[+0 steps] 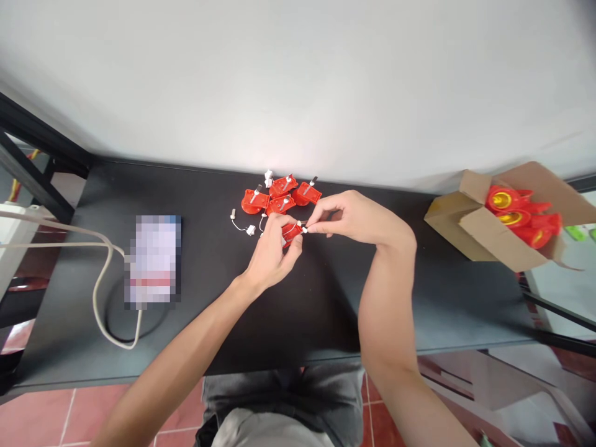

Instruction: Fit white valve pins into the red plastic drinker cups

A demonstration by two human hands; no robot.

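My left hand (pixel 274 248) is closed around a red plastic part (pixel 291 232) just above the black table. The fingertips of my right hand (pixel 342 217) pinch at a small white piece (pixel 305 230) on that part's right end; a thin dark strip seems to lie between these fingers, too small to name. Behind my hands lie several similar red plastic parts (pixel 255 200), with white pieces and dark strips on them. Left of my left hand rests a thin white wire with a white connector (pixel 250 230). My fingers hide much of the held part.
On the right, an open cardboard box (pixel 459 226) holds several red and yellow plastic pieces (pixel 524 214). At left lies a blurred flat device (pixel 153 259) with a pale cable (pixel 100 285). A white wall (pixel 298 81) rises behind the black table (pixel 298 329).
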